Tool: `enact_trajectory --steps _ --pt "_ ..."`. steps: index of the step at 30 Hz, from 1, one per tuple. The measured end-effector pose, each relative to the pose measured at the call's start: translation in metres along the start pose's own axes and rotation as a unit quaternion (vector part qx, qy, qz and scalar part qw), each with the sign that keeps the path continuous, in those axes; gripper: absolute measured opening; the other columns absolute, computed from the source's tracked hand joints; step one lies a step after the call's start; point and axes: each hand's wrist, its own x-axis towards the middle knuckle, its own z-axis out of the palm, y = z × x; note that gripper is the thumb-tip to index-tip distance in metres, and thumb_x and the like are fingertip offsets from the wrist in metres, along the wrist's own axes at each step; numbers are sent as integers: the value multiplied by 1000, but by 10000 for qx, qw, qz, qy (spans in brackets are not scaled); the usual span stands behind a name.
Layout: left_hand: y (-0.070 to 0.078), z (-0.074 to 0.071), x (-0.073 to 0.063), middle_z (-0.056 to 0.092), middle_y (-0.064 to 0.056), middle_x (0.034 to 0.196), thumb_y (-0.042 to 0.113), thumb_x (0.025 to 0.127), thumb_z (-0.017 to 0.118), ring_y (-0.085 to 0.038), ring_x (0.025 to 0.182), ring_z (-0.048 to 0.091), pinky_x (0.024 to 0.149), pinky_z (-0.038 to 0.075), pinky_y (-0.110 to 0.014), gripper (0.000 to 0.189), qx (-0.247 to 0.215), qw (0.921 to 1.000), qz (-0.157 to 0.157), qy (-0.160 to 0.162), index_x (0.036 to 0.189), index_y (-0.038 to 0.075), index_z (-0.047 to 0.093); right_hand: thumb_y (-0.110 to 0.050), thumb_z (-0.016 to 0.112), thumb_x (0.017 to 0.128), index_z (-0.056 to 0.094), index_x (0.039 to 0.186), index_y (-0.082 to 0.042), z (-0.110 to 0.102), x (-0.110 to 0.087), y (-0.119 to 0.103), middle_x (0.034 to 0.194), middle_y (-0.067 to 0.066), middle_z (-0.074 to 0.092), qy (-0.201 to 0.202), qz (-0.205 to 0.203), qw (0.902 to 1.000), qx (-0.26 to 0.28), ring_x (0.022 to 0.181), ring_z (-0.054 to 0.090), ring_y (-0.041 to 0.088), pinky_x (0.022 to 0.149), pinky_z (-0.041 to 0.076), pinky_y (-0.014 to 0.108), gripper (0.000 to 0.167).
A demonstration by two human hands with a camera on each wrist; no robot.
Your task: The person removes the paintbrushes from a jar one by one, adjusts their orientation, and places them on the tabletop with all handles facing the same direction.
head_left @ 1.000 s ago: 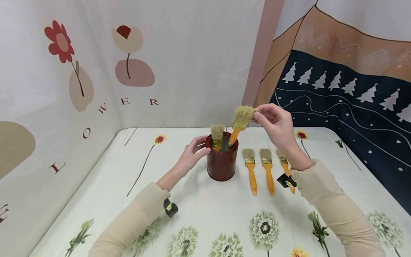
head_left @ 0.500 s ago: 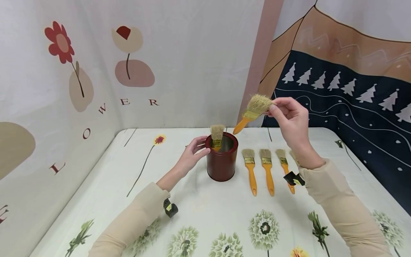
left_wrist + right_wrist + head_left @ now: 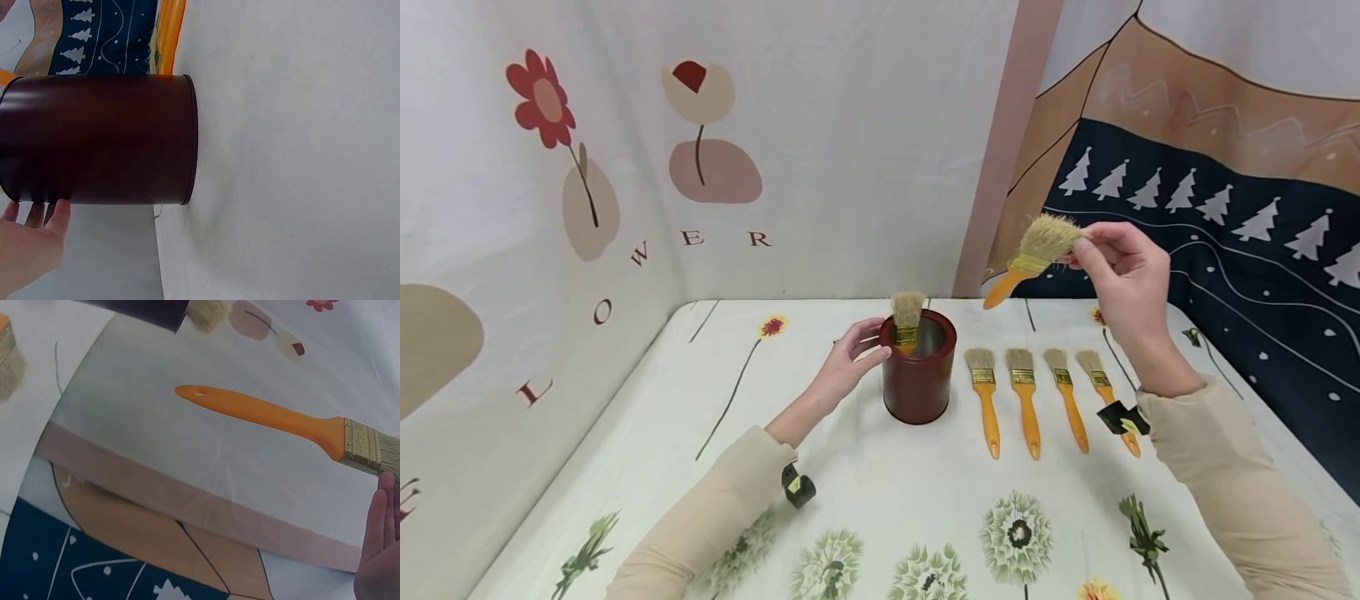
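A dark red can (image 3: 917,387) stands upright on the cloth-covered table. My left hand (image 3: 847,362) rests its fingertips and thumb against the can's left side near the rim. One paintbrush (image 3: 907,317) stands inside the can with its bristles up. In the air right of the can, my right hand (image 3: 1127,283) pinches another paintbrush (image 3: 1033,254) by its bristle end, the orange handle pointing down and left. The right wrist view shows that brush's handle (image 3: 262,414) and brass ferrule, with fingers (image 3: 375,525) at the bristles.
Several paintbrushes lie in a row right of the can, bristles away from me: a first brush (image 3: 986,400), a second brush (image 3: 1025,404), and narrower ones such as the third brush (image 3: 1066,400). Patterned cloth walls (image 3: 850,167) close off the back and sides.
My right hand has moved right and slightly up, carrying the paintbrush from over the can's rim out to the side. My left hand and the can have stayed put.
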Motion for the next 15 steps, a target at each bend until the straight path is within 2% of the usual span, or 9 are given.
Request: enact_trajectory --steps 9,15 --pt "-2 0 1 42 -2 128 27 84 61 -16 117 38 92 37 -33 52 -1 10000 31 -9 129 16 39 -1 57 84 61 96 1 -20 1 6 87 3 62 131 234 9987 -444 73 58 15 71 46 14 12" --pt "-2 0 1 42 -4 128 25 84 61 -17 117 38 92 37 -34 51 16 10000 59 0 129 15 39 -3 57 85 62 94 -6 -33 1 11 89 0 60 116 271 9954 -908 73 55 14 69 45 12 11"
